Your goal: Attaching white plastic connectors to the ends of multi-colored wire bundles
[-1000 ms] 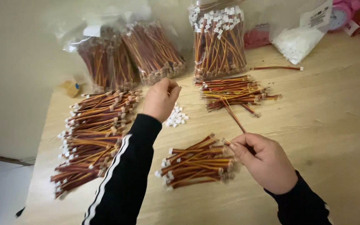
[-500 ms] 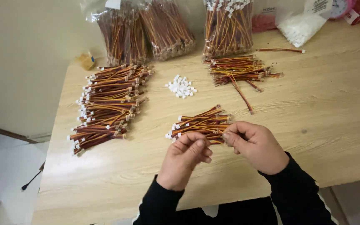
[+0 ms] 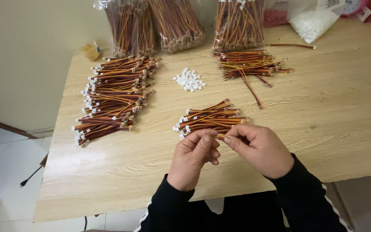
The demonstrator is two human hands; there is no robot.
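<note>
1. Pale wood-grain table (image 3: 331, 129) fills the view, with a plain cream wall and a bit of white floor off to the left.
2. Both hands meet at the near edge. The left hand (image 3: 193, 159) and the right hand (image 3: 260, 148) pinch the two ends of one short wire lead (image 3: 220, 136), fingertips closed on it; only a sliver of it shows between them.
3. That lead sits just in front of a small pile of finished leads (image 3: 209, 119), almost touching it.
4. Handling call: the lead looks light and thin, bendy along its length, firmer at the ends. The ends, close to the tip, look like the place to grip; the middle would likely flex away.
5. A little heap of white plastic connectors (image 3: 189, 80) lies mid-table, well apart from the hands. Tiny, light, probably easy to scatter or drop.
6. Far left, a big stack of leads (image 3: 114, 96) with white ends, laid in rows.
7. Up top, a loose bunch of bare leads (image 3: 250, 64), a few strays trailing towards the middle.
8. Behind them, clear bags of wire bundles (image 3: 159, 23) and a bag of white connectors (image 3: 312, 21) at the far right corner.
9. Nothing stands between the hands and the small pile; the stray leads are the nearest clutter.
</note>
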